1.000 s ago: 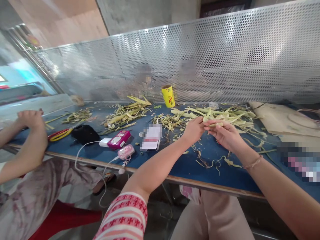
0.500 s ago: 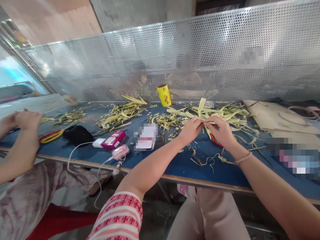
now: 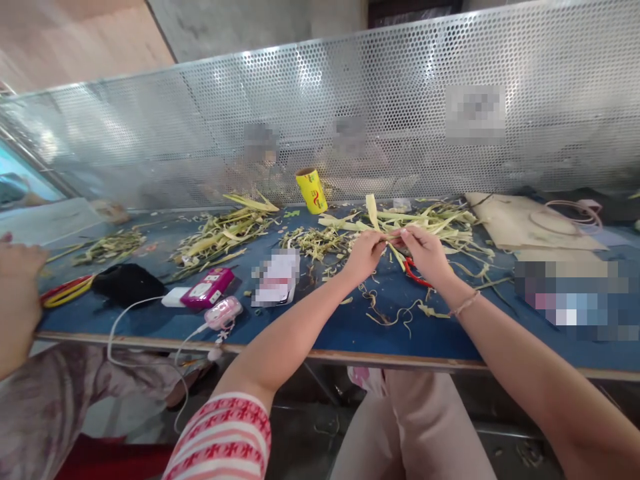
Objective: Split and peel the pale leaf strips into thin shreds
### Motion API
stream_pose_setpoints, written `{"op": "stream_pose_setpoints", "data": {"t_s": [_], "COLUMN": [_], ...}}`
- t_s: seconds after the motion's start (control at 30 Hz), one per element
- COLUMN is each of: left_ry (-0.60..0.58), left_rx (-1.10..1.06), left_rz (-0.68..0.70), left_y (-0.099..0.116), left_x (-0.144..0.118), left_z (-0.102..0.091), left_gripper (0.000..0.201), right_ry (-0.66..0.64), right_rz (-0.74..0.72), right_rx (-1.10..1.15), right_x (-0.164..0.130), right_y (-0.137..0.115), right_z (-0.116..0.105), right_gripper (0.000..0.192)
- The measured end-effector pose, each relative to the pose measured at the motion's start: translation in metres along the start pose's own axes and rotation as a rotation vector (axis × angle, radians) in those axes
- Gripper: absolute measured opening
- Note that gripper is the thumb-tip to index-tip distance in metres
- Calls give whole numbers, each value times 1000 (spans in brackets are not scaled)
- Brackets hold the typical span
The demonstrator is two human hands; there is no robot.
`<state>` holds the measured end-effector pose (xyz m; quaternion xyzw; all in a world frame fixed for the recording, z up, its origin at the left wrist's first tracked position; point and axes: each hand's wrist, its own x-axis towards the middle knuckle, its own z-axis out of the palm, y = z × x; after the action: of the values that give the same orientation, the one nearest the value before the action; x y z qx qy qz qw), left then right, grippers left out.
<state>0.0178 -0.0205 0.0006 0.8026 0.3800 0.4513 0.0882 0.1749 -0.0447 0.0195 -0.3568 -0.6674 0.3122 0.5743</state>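
Observation:
My left hand [image 3: 363,255] and my right hand [image 3: 425,251] meet above the blue table [image 3: 320,320], both pinching a pale green leaf strip [image 3: 372,212] whose end sticks up between them. Just behind the hands lies a pile of the same leaf strips [image 3: 440,222]. Red-handled scissors [image 3: 413,273] rest on the table under my right hand. Thin curled trimmings [image 3: 395,313] lie in front of the hands.
A yellow tube [image 3: 311,190] stands by the perforated metal screen [image 3: 320,127]. More leaf heaps [image 3: 220,233] lie to the left. A pink device [image 3: 207,288], a small pink case [image 3: 223,313] with a white cable and a black pouch [image 3: 127,283] sit near the front edge. Another person's hand [image 3: 17,287] is at far left.
Both hands have moved slightly left and farther onto the table with the strip, whose end now stands upright. The view has swung right. The other person's hand has dropped lower at the left.

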Motion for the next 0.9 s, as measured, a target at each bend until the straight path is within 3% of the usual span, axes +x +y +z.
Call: {"op": "stream_pose_setpoints", "data": {"t_s": [0.23,0.43,0.63,0.9], "left_ry": [-62,-38,-32,-11], "left_rx": [-236,-231,-359,-819], "left_rz": [-180,-206,-245,-427], "left_y": [6,6,10,8], "left_x": [-3,-2,-1,1], "left_z": [1,0,-1,1], "left_gripper": [22,14,10,14], "right_ry": [-104,-88,-150,-215], "right_rz": [-39,-51,-43,-214], "right_rx": [75,111,127,-130], "right_x": [-1,0,2,5], "right_y": [1,4,6,8], "right_z": [2,-1,-5,-11], "right_gripper": [40,26,13,11]}}
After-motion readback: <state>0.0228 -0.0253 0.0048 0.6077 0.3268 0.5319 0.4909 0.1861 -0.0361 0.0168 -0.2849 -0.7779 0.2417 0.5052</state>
